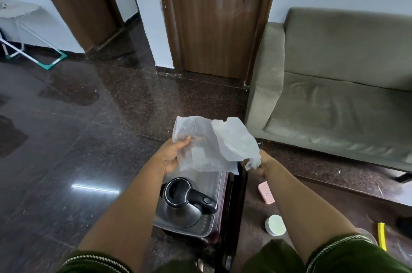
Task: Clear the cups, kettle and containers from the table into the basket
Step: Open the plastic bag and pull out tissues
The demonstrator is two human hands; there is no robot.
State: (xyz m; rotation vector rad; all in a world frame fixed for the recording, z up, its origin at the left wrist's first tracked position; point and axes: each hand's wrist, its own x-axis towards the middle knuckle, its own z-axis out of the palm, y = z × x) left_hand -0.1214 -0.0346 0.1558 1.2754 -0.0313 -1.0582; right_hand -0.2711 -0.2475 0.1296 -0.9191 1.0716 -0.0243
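Note:
A steel kettle (185,204) with a black lid and handle stands on a silver tray (208,227) on a small dark table below my arms. Both hands hold a crumpled white plastic bag (209,145) in the air above the tray. My left hand (171,155) grips the bag's left edge. My right hand (259,164) pinches its lower right corner. A white round container (275,224) lies on the floor to the right of the table. No basket is in view.
A grey-green sofa (338,85) fills the right side. A pink rectangular object (266,192) and a yellow strip (382,236) lie on the dark polished floor. A brown door (211,18) faces me; a white folding stand (29,40) is at far left.

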